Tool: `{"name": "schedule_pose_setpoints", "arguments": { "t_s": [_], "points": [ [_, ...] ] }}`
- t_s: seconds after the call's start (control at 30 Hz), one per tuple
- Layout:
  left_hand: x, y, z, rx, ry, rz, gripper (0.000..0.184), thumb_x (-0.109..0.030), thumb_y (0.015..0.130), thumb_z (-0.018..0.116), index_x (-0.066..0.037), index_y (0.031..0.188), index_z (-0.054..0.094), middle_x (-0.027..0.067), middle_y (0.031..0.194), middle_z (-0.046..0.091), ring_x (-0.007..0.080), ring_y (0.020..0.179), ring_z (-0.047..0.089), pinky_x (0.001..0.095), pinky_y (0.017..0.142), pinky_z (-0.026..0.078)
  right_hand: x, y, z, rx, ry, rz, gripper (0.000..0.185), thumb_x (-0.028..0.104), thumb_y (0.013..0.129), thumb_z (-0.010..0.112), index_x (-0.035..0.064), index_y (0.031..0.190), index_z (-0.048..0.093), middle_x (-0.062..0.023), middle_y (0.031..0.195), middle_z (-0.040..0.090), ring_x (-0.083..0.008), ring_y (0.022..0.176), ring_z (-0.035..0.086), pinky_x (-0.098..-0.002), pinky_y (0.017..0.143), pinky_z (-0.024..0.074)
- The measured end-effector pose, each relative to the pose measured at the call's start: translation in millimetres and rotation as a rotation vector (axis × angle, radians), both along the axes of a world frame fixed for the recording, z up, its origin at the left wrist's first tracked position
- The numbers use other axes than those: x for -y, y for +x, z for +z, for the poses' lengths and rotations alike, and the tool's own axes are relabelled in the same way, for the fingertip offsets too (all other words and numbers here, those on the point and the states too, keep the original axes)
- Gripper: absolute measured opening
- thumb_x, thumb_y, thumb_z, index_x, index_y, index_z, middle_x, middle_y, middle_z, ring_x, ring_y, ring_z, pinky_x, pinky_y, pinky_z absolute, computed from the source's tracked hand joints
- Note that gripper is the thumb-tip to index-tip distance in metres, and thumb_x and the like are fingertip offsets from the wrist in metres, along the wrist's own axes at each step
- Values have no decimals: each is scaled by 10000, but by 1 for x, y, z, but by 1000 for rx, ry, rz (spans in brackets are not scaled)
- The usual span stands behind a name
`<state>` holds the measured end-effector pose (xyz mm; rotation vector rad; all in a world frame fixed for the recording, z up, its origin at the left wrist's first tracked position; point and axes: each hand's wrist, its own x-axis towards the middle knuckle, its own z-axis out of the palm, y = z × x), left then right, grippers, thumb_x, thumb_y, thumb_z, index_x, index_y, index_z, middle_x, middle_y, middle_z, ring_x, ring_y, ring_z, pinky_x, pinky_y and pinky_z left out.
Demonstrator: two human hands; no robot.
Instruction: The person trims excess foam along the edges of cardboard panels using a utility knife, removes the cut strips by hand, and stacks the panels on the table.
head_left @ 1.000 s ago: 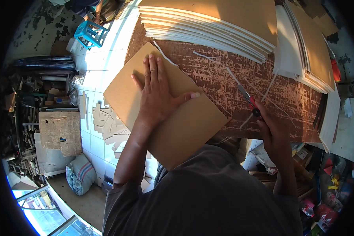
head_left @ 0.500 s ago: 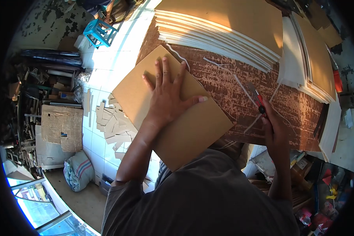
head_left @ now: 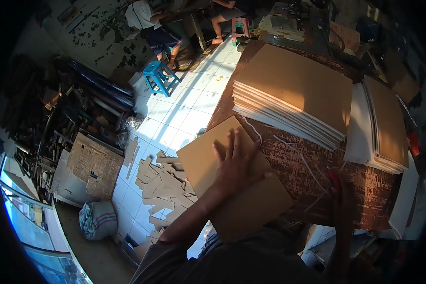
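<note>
My left hand (head_left: 234, 163) lies flat with spread fingers on a brown cardboard sheet (head_left: 244, 208). The sheet sits askew at the table's near left corner, partly past the edge. In my right hand (head_left: 343, 191) is a red utility knife (head_left: 334, 179), held above the table to the right of the sheet; its blade is hard to make out in the shade. Thin white strips (head_left: 308, 165) lie on the worn brown table (head_left: 288, 158) between the sheet and the knife.
A large stack of brown-topped boards (head_left: 298, 85) stands farther back on the table, with another stack (head_left: 386, 123) at right. Cardboard offcuts (head_left: 165, 184) litter the tiled floor at left. A blue stool (head_left: 158, 75) and a person (head_left: 154, 28) are beyond; another person's leg shows farther back.
The view has tilted up and turned, so more of the far room and people shows. My left hand still presses the sheet, and my right hand still holds the knife.
</note>
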<state>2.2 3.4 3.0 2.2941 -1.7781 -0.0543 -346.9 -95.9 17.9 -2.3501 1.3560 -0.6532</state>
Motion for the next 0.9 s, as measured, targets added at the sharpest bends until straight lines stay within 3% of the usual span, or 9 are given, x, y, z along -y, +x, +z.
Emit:
{"name": "schedule_pose_setpoints", "arguments": {
  "t_s": [0.1,0.2,0.47,0.57,0.63,0.67,0.73,0.83,0.9],
  "points": [
    [-1,-2,1,10,6,-1,995,-806,852,596,-252,1639,347,341,1692,57,505,1588,7,791,1170,4,4,-9,-19,-17,-146,-57,427,224,1011,617,32,1390,576,-211,1194,596,-407,1113,620,-487,945,501],
    [-3,-2,-1,9,-26,-20,942,-775,876,602,-248,1625,378,326,1695,84,488,1592,28,760,1196,3,8,-16,-25,-60,-112,-80,465,190,1024,582,77,1473,541,-223,1304,575,-422,1210,583,-480,1017,477],
    [2,8,-9,-79,-88,-112,758,-632,967,602,-193,1569,464,295,1691,180,453,1599,73,698,1239,2,11,-10,-8,26,-91,-76,451,203,1003,618,67,1430,563,-193,1155,560,-380,1072,598,-470,935,488],
    [11,17,-15,-118,-141,-130,623,-524,996,629,-163,1496,537,266,1673,264,467,1583,148,684,1249,47,15,-11,-14,13,-98,-89,442,219,1000,630,54,1407,578,-188,1147,563,-375,1056,597,-463,921,487],
    [19,23,-16,-213,-225,-177,426,-370,988,693,-129,1335,632,230,1635,365,465,1558,244,688,1244,120,15,-11,-17,37,-113,-89,439,222,1000,631,47,1399,582,-189,1146,566,-373,1055,598,-461,921,487],
    [23,27,-14,-210,-225,-164,426,-370,988,693,-129,1335,632,230,1635,365,465,1558,244,688,1244,120,15,-10,-18,59,-128,-97,436,225,999,633,40,1391,586,-190,1146,568,-371,1054,599,-459,920,488],
    [35,31,-10,-234,-246,-238,257,-258,951,742,-96,1139,673,214,1586,440,454,1542,293,691,1224,199,15,-9,-17,57,-126,-93,435,231,1003,630,35,1389,587,-191,1150,573,-372,1057,602,-459,922,489],
    [56,38,-19,-207,-294,-307,186,-224,926,759,-85,1011,668,216,1554,473,435,1538,315,679,1216,233,15,-9,-17,39,-119,-107,434,245,1010,625,32,1387,588,-194,1156,583,-375,1062,607,-459,925,491],
    [65,41,-25,-221,-266,-318,191,-243,941,737,-83,1014,664,231,1550,473,427,1532,328,661,1226,229,13,-10,-16,14,-104,-117,434,252,1014,623,32,1386,589,-196,1158,587,-377,1064,609,-459,926,492]
  ]
}}
